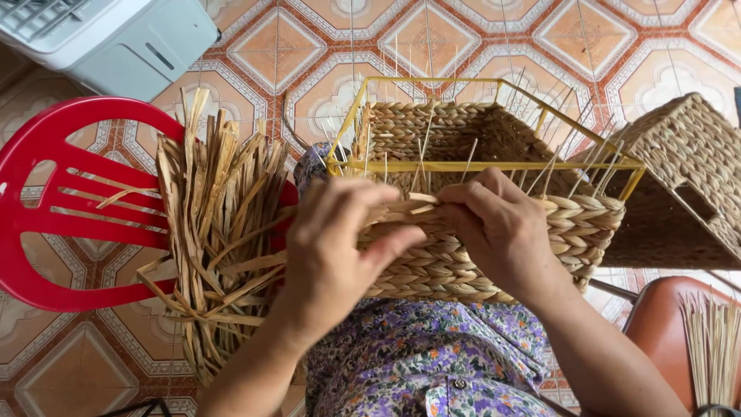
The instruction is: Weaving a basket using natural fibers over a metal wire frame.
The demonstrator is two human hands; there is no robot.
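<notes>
Woven straw-coloured rectangular basket (pixel 494 247) on yellow wire frame (pixel 494 164), rim row mid-weave. Left hand (pixel 332 247) fingers curled, pinching flat straw strand (pixel 409 208) at near rim; right hand (pixel 494 224) clamped on same strand. Next likely: tuck strand behind upright.

Left hand (pixel 332 247) and right hand (pixel 494 224), backs up, fingers curled and pinching inward; forearms enter from 7 and 5 o'clock, fingertips nearly meeting at centre.

Basket mouth (pixel 471 147) open above — upright stakes (pixel 540 174) and yellow frame (pixel 494 164) fence it.
</notes>
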